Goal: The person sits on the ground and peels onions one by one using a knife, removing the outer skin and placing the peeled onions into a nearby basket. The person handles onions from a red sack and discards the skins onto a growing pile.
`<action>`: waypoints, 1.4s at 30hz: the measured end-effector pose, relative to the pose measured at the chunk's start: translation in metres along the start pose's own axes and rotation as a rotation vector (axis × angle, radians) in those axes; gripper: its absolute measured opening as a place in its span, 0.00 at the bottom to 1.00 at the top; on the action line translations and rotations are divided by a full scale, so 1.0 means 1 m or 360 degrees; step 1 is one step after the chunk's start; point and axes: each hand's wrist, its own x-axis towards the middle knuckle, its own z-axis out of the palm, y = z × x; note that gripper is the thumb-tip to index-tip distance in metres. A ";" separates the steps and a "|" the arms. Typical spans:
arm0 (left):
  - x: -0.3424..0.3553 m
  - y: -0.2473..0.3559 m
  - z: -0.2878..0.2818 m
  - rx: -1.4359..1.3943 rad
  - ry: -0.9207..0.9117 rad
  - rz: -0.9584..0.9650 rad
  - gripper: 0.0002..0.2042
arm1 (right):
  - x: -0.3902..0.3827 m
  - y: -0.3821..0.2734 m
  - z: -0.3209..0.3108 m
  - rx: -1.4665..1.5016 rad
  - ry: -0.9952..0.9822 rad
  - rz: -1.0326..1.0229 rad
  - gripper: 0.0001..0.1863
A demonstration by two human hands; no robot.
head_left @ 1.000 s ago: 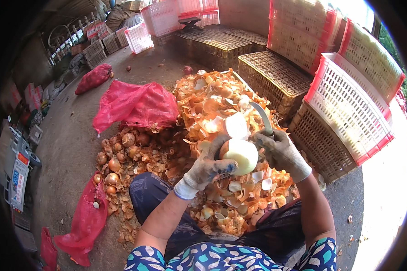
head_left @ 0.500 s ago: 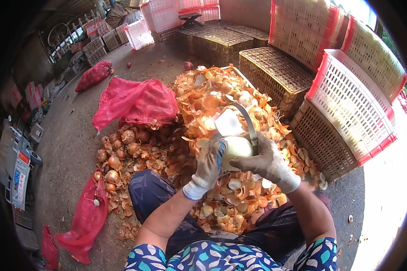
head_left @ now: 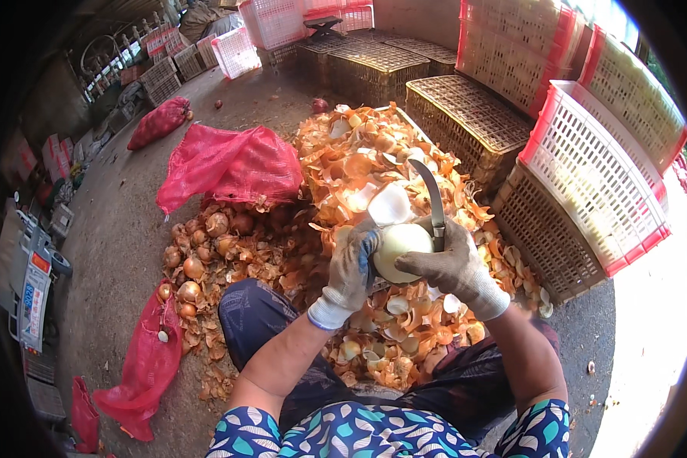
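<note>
A pale peeled onion [head_left: 399,246] sits between both gloved hands above my lap. My left hand [head_left: 352,263] wraps its left side. My right hand [head_left: 446,263] grips a curved knife [head_left: 433,200] whose blade points up, with the thumb pressed on the onion. A white piece of onion layer [head_left: 389,204] stands just above the onion. Below the hands lies a heap of orange onion skins [head_left: 374,164].
Unpeeled brown onions [head_left: 206,244] lie on the ground at my left beside red mesh sacks [head_left: 229,164]. Another red sack [head_left: 146,366] lies near my left knee. Brown wicker crates [head_left: 466,114] and white-and-red plastic crates [head_left: 603,175] stand at the right and back.
The hands turned the onion and brought it slightly down and closer. The right hand shifted over the onion, and the knife blade now points up behind it.
</note>
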 end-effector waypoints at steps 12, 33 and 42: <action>0.017 0.012 -0.013 -0.0998 -0.0406 -0.0727 0.30 | 0.001 -0.010 -0.021 0.0685 0.0056 0.0557 0.17; 0.012 0.026 -0.008 0.0300 -0.0376 -0.0028 0.34 | -0.004 -0.005 -0.003 0.0430 0.0212 0.0514 0.22; 0.005 0.002 -0.006 0.0130 -0.0318 -0.0005 0.33 | -0.003 0.003 0.001 0.0459 0.0200 0.0516 0.21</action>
